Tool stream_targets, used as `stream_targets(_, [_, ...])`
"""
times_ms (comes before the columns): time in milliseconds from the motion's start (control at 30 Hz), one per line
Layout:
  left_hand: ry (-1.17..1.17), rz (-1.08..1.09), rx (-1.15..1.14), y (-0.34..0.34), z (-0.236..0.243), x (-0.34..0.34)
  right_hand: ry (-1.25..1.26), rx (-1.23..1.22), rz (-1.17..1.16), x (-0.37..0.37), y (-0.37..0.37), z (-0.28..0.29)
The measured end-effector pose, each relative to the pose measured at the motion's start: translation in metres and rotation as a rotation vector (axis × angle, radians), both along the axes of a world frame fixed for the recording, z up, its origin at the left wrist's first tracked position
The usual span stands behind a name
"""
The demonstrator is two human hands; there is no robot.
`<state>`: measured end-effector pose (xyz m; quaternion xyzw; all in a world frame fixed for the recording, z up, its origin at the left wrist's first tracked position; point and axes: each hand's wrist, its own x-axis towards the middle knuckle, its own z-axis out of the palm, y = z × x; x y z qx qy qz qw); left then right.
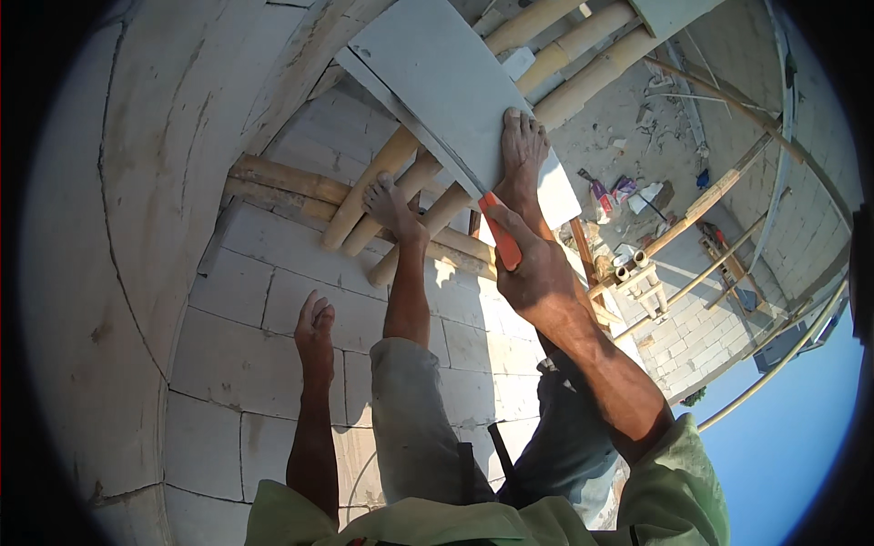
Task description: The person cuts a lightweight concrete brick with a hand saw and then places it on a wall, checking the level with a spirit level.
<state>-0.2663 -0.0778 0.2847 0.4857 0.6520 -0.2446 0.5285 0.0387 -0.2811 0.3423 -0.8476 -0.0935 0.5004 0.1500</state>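
My right hand (pixel 537 278) is wrapped around the orange handle of a handsaw (pixel 503 235). The saw's narrow blade runs away from me along the left long side of a pale grey slab-like block (pixel 446 77); whether it sits in a cut I cannot tell. Across bamboo poles (pixel 583 86) rests the block, with my right foot (pixel 523 150) pressed on its near end. My left foot (pixel 391 205) stands on the poles beside it. Apart from the block, my left hand (pixel 316 338) hangs at the left, fingers loosely bent and holding nothing.
A pale block wall (pixel 173 182) rises close on my left, and another (pixel 228 346) lies below the poles. Far below at the right, rubble and bags (pixel 610 196) litter the ground. Long bamboo poles (pixel 715 196) cross there. Another board (pixel 669 14) lies at the top.
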Motion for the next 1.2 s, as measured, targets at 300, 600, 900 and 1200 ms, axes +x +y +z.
stream_targets(300, [-0.228,0.069,-0.111,0.007,0.011,0.047,0.042,0.006,-0.125,-0.026,0.009,-0.013])
stream_targets(600, [-0.155,0.013,-0.079,0.028,-0.016,0.043,0.052,-0.096,-0.016,0.008,0.044,-0.048])
stream_targets(900, [-0.266,-0.043,-0.103,0.04,-0.009,0.045,0.156,-0.171,-0.117,0.005,0.028,0.048])
stream_targets(1200, [-0.316,-0.073,-0.127,0.033,-0.018,0.041,-0.015,0.004,0.025,-0.02,-0.007,-0.057])
